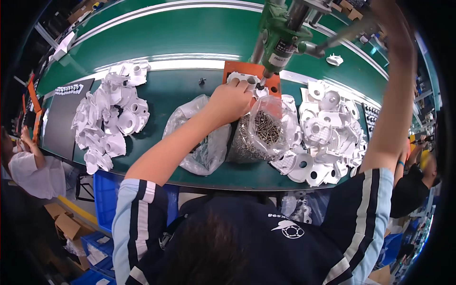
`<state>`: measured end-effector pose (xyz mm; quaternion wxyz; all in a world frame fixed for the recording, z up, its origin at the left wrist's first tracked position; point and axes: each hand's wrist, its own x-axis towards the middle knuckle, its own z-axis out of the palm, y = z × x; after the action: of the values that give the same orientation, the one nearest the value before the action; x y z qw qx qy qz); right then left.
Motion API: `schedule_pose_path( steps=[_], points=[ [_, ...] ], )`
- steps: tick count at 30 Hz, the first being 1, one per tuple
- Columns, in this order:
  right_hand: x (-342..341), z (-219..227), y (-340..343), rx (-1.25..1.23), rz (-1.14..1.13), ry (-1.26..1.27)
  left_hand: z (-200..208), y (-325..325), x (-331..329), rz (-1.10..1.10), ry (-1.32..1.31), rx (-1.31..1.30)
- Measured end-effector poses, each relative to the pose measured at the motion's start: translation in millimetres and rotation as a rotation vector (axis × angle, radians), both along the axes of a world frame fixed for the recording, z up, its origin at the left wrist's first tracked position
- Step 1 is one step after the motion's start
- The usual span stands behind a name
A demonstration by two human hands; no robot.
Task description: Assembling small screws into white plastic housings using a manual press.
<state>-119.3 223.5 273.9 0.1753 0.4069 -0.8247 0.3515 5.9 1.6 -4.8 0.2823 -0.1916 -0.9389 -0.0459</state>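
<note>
My left hand (232,100) is closed on a white plastic housing (243,78) lying on an orange plate (232,68). Directly over that part, the tip of a green bench press (280,45) comes down close beside my fingertips. My raised right hand (392,21) meets the outer end of the press lever (349,35); both are blurred, and the fingers are poorly seen. Below my left hand, an open clear bag of metal screws (267,128) partly covers the plate's near edge. Another clear plastic bag (202,159) lies under my left forearm.
White plastic parts are heaped at the left (114,109) and right (327,128) of the green bench. A dark tray (61,118) borders the left heap. A small dark piece (202,81) and a single white part (335,60) lie farther back. Other people work at both sides.
</note>
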Motion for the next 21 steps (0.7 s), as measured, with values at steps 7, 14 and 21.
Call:
schedule_pose_path(
  steps=[7, 14, 21],
  points=[
    [136.3, -111.1, 4.8, 1.027, 0.508, -0.106, 0.9, 1.5, -6.7, -0.066, 0.032, 0.003],
    [17.9, -54.4, 22.9, -0.850, 0.575, -0.558, 2.7, -6.0, -17.6, 0.102, -0.108, 0.353],
    [-28.5, -116.6, -20.8, -0.785, 0.225, -0.964, 12.9, -17.3, -40.9, -0.022, -0.317, 0.230]
  ],
)
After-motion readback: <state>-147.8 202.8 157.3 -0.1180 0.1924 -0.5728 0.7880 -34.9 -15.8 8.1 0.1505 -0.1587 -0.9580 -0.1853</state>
